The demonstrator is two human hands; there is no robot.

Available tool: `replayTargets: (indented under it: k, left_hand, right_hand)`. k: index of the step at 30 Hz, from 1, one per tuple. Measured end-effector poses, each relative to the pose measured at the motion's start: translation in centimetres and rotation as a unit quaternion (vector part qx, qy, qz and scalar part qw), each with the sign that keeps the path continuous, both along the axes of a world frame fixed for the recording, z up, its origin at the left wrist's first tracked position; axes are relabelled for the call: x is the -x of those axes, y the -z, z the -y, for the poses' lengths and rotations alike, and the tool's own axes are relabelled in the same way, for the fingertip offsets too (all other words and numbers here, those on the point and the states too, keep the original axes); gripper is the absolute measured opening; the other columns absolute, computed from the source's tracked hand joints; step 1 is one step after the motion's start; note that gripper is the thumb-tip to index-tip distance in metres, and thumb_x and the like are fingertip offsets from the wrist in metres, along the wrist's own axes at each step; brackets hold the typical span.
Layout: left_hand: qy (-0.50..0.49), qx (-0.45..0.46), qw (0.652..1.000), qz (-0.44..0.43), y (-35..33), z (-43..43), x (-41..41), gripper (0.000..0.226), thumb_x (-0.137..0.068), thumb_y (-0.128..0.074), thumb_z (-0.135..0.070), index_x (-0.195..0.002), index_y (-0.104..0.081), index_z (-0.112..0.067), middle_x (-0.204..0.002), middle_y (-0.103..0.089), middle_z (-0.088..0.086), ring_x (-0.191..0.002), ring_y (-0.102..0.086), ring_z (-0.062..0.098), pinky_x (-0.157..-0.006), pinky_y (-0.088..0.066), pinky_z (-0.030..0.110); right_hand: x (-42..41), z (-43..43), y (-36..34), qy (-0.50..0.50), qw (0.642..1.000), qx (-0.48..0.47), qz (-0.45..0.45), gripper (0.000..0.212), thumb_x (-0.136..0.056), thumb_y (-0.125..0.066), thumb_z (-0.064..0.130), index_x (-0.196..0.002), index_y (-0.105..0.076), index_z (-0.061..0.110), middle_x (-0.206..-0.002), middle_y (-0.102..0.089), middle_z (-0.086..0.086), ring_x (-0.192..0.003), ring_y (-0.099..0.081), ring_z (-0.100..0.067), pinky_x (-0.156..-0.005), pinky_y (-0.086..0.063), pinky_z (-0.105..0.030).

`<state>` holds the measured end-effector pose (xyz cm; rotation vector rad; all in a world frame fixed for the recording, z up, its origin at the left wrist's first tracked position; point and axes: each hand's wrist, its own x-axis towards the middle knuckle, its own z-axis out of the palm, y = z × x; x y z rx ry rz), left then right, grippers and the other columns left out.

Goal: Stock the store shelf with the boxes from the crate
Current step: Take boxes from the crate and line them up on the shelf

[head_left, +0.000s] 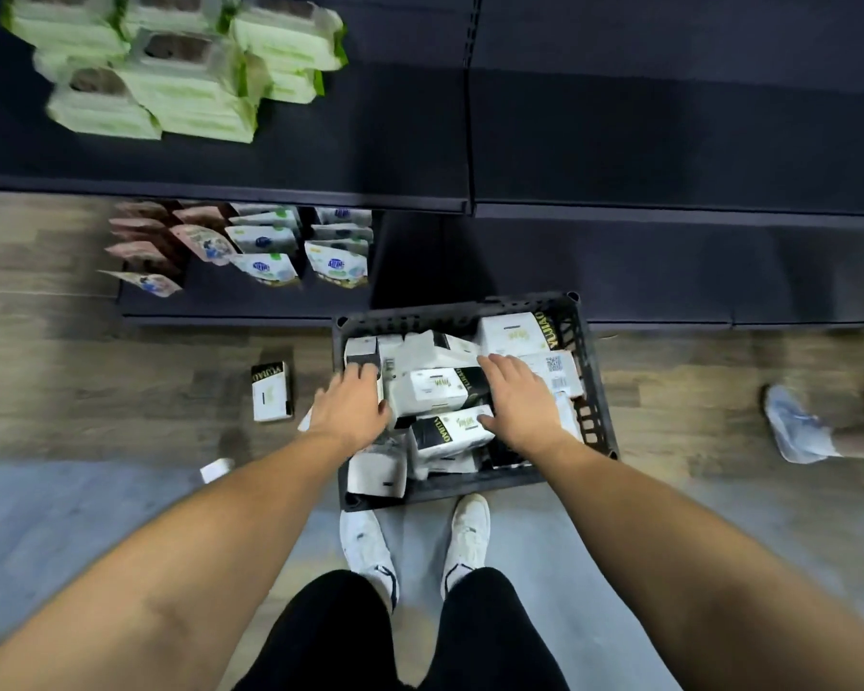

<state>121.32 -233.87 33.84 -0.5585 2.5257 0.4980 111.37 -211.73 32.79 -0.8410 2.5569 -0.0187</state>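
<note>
Left hand [352, 406] is down in the crate, fingers spread and laid flat over the cartons on that side, thumb against the white-and-black box [435, 391] in the middle. Right hand [517, 401] mirrors it: fingers splayed, palm down over the other end of that box, thumb touching the lower box [450, 433]. Nothing is pinched or lifted that I can see, just 2 open palms bracketing 1 carton.

The black crate [592, 391] sits on the floor right against the foot of the dark shelf [669, 142]. It's heaped with these boxes, lying at all angles. 1 stray box [270, 391] lies on the floor, left of the crate.

To do this well, I'd say press in from both ends and bring the carton straight up, because its neighbours lean on it and the heap looks loose enough to slide. The bare stretch of shelf directly above the crate looks the natural spot. The green packs [170, 72] and the pouches [270, 246] fill the left end. Someone else's shoe [794, 426] is off to the right, well apart.
</note>
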Motion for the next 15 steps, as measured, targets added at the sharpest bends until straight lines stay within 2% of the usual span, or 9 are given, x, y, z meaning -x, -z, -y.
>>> replayTargets:
  k: [8,15]
  left_hand:
    - [-0.029,-0.001,1.000,-0.003,6.7,-1.8,1.6,0.058,-0.096,-0.055,-0.034,-0.146,-0.033,-0.018,-0.144,-0.041,0.006,-0.133,-0.042,0.026,-0.106,-0.037,0.049]
    - [-0.034,0.003,0.999,-0.012,10.1,-1.4,1.3,0.058,-0.091,-0.059,-0.029,-0.143,-0.036,-0.017,-0.136,-0.046,0.006,-0.128,-0.045,0.026,-0.099,-0.042,0.044]
  right_hand:
    - [2.0,0.5,7.8,-0.027,1.000,-0.001,0.009,0.087,-0.087,-0.069,0.036,-0.154,-0.017,0.017,-0.156,-0.025,-0.004,-0.145,-0.019,-0.026,-0.117,-0.024,-0.040]
    - [1.7,2.8,12.7,-0.046,0.999,0.019,0.015,0.086,-0.086,-0.069,0.031,-0.153,-0.018,0.016,-0.153,-0.028,-0.006,-0.142,-0.023,-0.026,-0.117,-0.021,-0.042]
